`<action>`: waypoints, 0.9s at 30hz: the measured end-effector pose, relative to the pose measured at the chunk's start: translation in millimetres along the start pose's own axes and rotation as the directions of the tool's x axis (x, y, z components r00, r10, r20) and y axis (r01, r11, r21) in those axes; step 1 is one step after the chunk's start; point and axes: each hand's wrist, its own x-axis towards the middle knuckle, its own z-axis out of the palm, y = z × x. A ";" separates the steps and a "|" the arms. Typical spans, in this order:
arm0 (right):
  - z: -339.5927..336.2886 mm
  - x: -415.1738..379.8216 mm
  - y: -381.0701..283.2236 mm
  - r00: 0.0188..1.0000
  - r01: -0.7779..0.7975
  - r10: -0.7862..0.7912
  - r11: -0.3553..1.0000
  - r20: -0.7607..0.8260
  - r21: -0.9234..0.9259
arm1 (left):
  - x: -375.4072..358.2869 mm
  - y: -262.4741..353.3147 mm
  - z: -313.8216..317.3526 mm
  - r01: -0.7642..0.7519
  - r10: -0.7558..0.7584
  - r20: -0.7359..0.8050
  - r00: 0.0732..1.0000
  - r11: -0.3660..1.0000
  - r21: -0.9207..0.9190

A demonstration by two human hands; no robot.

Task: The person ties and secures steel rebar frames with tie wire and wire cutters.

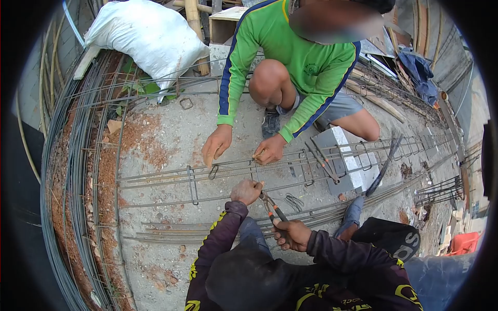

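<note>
My right hand is wrapped round the orange and black handles of pincers. Their jaws meet a rebar stirrup at the long steel rods. Just left of the jaws, my left hand is closed at the stirrup's lower end; what its fingertips pinch is too small to name. Across the rods, a co-worker in a green shirt has one hand at the stirrup's upper end and the other above the rods to the left.
Another pair of pincers lies by a grey block under the rods. A loose stirrup hangs across the rods on the left. Bundled rods run down the left side. A white sack rests at the upper left.
</note>
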 end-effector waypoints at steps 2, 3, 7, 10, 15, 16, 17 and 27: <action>4.6 -1.0 2.7 0.995 -0.027 0.012 0.989 0.103 0.144 | -5.8 5.9 -4.4 0.011 -0.013 0.025 1.000 0.998 0.068; 2.5 1.8 6.8 0.989 -0.027 0.000 0.983 0.145 0.181 | -7.0 10.3 -8.0 0.016 -0.019 0.034 0.999 0.995 0.099; -7.3 3.9 11.7 0.951 -0.078 -0.029 0.940 0.307 0.331 | -7.7 11.2 -6.6 -0.044 0.046 -0.015 0.999 0.993 0.108; -14.9 9.3 14.5 0.921 -0.089 -0.061 0.928 0.384 0.362 | -2.0 -1.5 5.0 -0.129 0.143 -0.196 0.970 0.988 0.080; -23.8 7.9 23.3 0.924 -0.076 -0.071 0.929 0.376 0.363 | -34.7 -11.2 16.6 -0.526 0.326 -0.777 0.539 0.850 -0.009; -24.4 7.6 24.3 0.929 -0.062 -0.072 0.937 0.362 0.345 | -48.9 -14.8 31.1 -0.435 0.132 -0.678 0.723 0.849 -0.299; -26.9 13.3 27.1 0.930 -0.048 -0.075 0.945 0.359 0.322 | -64.5 -16.8 48.8 -0.294 -0.045 -0.518 0.854 0.780 -0.552; -68.3 30.4 32.7 0.916 -0.042 -0.031 0.984 0.401 0.174 | -53.7 -4.7 90.5 0.467 0.458 0.326 0.827 -0.239 -0.851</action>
